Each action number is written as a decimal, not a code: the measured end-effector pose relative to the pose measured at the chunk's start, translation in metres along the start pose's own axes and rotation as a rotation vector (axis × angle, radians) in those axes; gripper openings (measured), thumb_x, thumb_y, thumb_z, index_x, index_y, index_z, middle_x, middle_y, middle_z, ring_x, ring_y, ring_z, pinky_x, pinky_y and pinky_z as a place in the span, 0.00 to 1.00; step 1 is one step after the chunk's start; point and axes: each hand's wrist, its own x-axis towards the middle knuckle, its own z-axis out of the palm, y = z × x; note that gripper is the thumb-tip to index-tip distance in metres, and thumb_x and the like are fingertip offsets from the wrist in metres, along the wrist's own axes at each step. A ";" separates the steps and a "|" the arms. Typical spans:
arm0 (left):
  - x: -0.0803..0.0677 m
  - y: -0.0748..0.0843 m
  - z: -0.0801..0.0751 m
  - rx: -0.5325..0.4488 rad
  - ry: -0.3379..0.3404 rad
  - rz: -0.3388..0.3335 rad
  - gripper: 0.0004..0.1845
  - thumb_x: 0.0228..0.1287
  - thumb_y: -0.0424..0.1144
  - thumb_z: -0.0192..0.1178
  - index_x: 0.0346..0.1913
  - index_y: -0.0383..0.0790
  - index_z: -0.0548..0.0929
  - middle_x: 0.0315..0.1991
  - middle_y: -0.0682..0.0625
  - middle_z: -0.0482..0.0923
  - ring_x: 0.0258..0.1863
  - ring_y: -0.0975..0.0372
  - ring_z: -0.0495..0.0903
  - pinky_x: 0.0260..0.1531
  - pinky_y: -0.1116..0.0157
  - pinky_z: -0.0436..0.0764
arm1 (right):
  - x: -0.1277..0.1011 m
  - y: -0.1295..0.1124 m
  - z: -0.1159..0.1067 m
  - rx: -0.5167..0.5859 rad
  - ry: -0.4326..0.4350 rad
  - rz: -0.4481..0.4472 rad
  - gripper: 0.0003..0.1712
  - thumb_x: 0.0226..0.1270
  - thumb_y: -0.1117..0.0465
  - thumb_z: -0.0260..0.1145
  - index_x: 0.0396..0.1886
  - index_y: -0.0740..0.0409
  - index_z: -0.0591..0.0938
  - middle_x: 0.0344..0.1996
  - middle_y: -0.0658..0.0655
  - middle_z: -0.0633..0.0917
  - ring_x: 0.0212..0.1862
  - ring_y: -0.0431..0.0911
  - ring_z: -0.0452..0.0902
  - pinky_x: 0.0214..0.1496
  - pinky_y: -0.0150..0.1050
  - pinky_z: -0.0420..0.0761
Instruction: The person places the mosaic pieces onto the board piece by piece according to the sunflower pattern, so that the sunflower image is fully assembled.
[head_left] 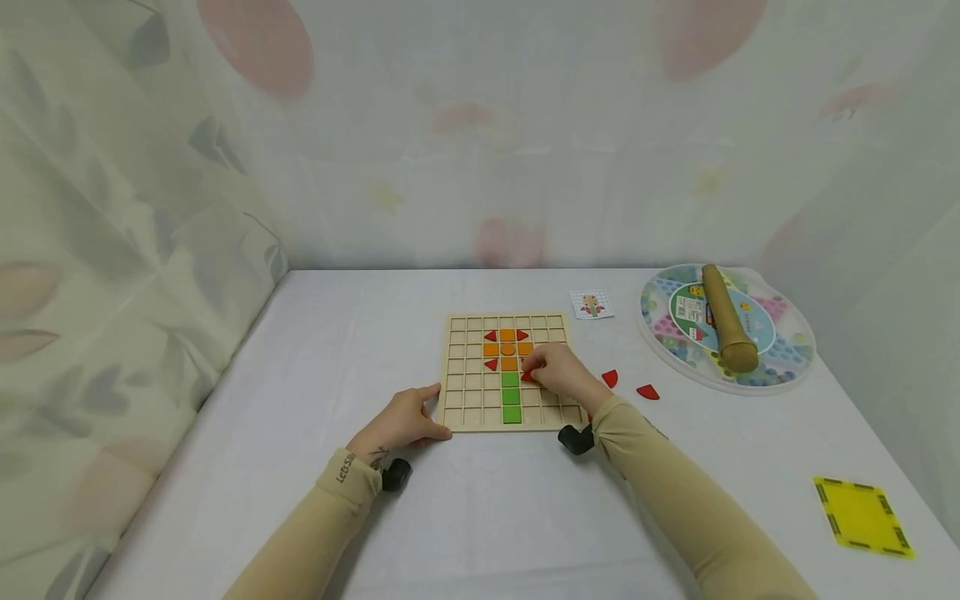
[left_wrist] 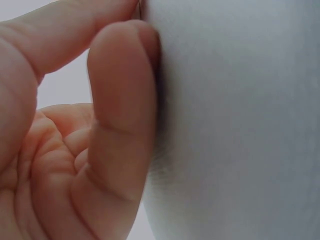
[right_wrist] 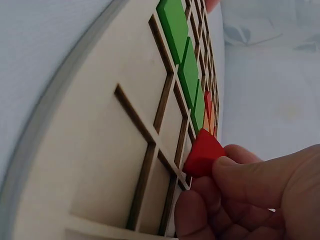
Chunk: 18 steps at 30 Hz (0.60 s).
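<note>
Pinched in the right hand's [head_left: 558, 373] fingertips, a small red wooden wedge [right_wrist: 202, 152] hovers over the gridded wooden board [head_left: 461, 392], right of the green square tiles [head_left: 511, 396]; the left hand [head_left: 401, 423], fingers relaxed, steadies the board's near-left corner. Placement step, it seems: next lower it squarely into a cell

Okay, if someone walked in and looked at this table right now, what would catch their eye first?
Probably the wooden grid board at the table's middle, with a flower of orange, red and green tiles set in its cells. Next, the right hand over the board, pinching a red piece just right of the green stem, while the left hand rests at the board's near-left corner. To the right lie two loose red pieces and a round plastic tray.
</note>
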 end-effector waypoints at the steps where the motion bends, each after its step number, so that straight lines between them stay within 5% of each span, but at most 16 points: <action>1: 0.000 0.000 0.000 -0.001 0.000 -0.002 0.50 0.42 0.37 0.74 0.70 0.40 0.59 0.17 0.47 0.74 0.12 0.62 0.70 0.15 0.69 0.69 | 0.000 -0.001 0.000 -0.020 -0.005 -0.002 0.10 0.60 0.72 0.59 0.35 0.58 0.84 0.38 0.55 0.83 0.41 0.46 0.72 0.45 0.39 0.74; 18: 0.000 0.001 0.000 0.010 0.000 -0.011 0.50 0.42 0.39 0.74 0.70 0.40 0.59 0.17 0.47 0.74 0.12 0.62 0.70 0.15 0.69 0.68 | 0.001 -0.006 0.005 -0.170 0.004 -0.058 0.06 0.56 0.70 0.63 0.31 0.60 0.85 0.34 0.55 0.81 0.40 0.47 0.72 0.46 0.42 0.76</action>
